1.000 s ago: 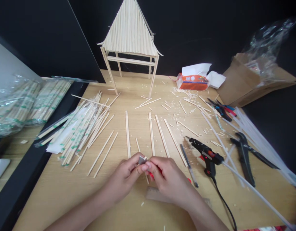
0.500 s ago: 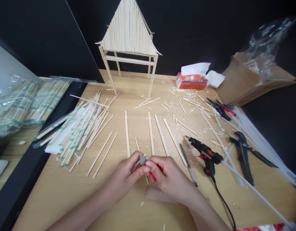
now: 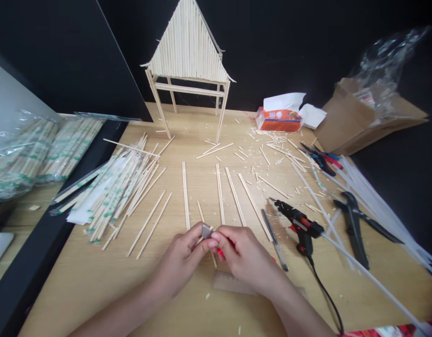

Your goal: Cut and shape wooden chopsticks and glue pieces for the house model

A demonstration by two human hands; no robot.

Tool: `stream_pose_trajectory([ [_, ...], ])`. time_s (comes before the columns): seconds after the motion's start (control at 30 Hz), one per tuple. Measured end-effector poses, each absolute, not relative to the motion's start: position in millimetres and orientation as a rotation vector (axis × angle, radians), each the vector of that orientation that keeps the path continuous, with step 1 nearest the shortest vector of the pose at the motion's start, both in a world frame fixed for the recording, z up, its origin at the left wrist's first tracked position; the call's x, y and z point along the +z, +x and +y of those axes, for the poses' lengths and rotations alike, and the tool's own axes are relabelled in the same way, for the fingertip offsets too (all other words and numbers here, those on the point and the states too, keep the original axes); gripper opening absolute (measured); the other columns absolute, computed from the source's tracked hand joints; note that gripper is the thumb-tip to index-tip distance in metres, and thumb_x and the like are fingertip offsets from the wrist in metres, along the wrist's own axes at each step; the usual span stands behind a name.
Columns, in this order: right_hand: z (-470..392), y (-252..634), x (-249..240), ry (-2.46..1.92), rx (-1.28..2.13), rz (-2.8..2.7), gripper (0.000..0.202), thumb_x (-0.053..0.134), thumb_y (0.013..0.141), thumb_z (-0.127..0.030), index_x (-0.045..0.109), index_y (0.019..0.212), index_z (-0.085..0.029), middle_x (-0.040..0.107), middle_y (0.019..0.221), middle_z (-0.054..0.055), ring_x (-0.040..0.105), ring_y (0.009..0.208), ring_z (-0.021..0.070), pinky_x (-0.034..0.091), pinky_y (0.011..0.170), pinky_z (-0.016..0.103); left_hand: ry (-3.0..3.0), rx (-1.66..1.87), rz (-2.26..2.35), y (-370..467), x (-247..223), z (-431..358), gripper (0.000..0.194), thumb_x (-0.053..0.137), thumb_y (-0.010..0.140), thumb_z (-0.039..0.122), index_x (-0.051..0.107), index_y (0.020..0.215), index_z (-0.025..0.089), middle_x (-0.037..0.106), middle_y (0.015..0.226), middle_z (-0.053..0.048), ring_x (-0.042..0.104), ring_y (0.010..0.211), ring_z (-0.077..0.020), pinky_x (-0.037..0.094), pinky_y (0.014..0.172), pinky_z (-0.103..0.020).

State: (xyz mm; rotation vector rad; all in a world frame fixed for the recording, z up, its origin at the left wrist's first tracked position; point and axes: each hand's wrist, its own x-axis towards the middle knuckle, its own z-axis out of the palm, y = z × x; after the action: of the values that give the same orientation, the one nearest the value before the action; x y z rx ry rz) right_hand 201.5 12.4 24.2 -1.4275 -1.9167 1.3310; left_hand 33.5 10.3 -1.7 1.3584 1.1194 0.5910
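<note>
My right hand [image 3: 245,252] is closed around a red-handled cutter, whose flat grey metal end [image 3: 206,231] pokes out between my two hands. Pinched in my left hand [image 3: 186,255] is a thin wooden stick [image 3: 212,228]; only a small part of it shows, and the fingers hide the rest. The fingertips of both hands meet at the metal end. Under them another thin stick [image 3: 201,210] lies on the table. A clear ruler [image 3: 230,283] is partly covered by my right hand and wrist.
Paired sticks [image 3: 234,196] lie just beyond my hands. A glue gun [image 3: 300,222], a pen [image 3: 274,241] and black cutters [image 3: 356,229] are at right. Wrapped stick bundles [image 3: 113,192] lie left. Behind stand a stick-built house model [image 3: 187,47], tissues [image 3: 279,119] and a paper bag [image 3: 359,121].
The grey metal end has turned slightly between my fingers. A red tip now shows beyond my right wrist. Both hands stay in almost the same place.
</note>
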Motion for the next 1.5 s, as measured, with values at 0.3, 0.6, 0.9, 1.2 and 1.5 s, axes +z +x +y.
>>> stream_pose_trajectory([
  [0.3, 10.1, 197.2, 19.7, -1.449, 1.354, -1.82, 0.032, 0.035, 0.097, -0.03, 0.047, 0.069, -0.019, 0.046, 0.058, -0.004, 0.042, 0.052, 0.0087, 0.028, 0.053, 0.021, 1.363, 0.623, 1.286, 34.6, -6.7, 6.2, 0.024, 0.051, 0.088, 0.034, 0.054, 0.07, 0.018, 0.051, 0.062, 0.005, 0.045, 0.059, -0.0104, 0.032, 0.056, -0.02],
  [0.6, 13.9, 199.9, 18.6, -1.399, 1.554, -1.699, 0.033, 0.036, 0.096, -0.031, 0.049, 0.07, -0.018, 0.047, 0.056, -0.005, 0.042, 0.048, 0.0076, 0.031, 0.048, 0.019, 1.288, 0.609, 1.122, 32.9, -2.3, 16.7, 0.018, 0.053, 0.087, 0.033, 0.055, 0.1, 0.021, 0.063, 0.085, 0.0, 0.058, 0.078, -0.0151, 0.044, 0.069, -0.022],
  [0.9, 14.9, 201.6, 18.5, -1.369, 1.612, -1.658, 0.034, 0.038, 0.096, -0.031, 0.047, 0.066, -0.018, 0.045, 0.054, -0.006, 0.041, 0.046, 0.0065, 0.031, 0.047, 0.018, 1.383, 0.541, 1.135, 32.4, -0.1, 13.1, 0.033, 0.048, 0.089, 0.038, 0.059, 0.116, 0.023, 0.06, 0.125, -0.007, 0.056, 0.11, -0.0215, 0.04, 0.096, -0.031],
  [1.2, 13.9, 201.5, 21.3, -1.32, 1.692, -1.578, 0.034, 0.04, 0.095, -0.034, 0.047, 0.065, -0.018, 0.045, 0.054, -0.006, 0.041, 0.045, 0.0063, 0.032, 0.048, 0.019, 1.293, 0.575, 1.003, 33.4, 7.0, 14.8, 0.017, 0.049, 0.089, 0.028, 0.06, 0.08, 0.019, 0.063, 0.078, 0.0, 0.057, 0.075, -0.0138, 0.045, 0.074, -0.022],
  [1.5, 11.9, 200.3, 21.8, -1.324, 1.58, -1.719, 0.033, 0.035, 0.096, -0.029, 0.047, 0.069, -0.019, 0.047, 0.058, -0.005, 0.043, 0.05, 0.0079, 0.033, 0.052, 0.02, 1.447, 0.59, 1.006, 31.6, 7.1, 14.7, 0.017, 0.047, 0.09, 0.024, 0.057, 0.077, 0.019, 0.06, 0.072, 0.002, 0.058, 0.07, -0.0124, 0.041, 0.067, -0.019],
])
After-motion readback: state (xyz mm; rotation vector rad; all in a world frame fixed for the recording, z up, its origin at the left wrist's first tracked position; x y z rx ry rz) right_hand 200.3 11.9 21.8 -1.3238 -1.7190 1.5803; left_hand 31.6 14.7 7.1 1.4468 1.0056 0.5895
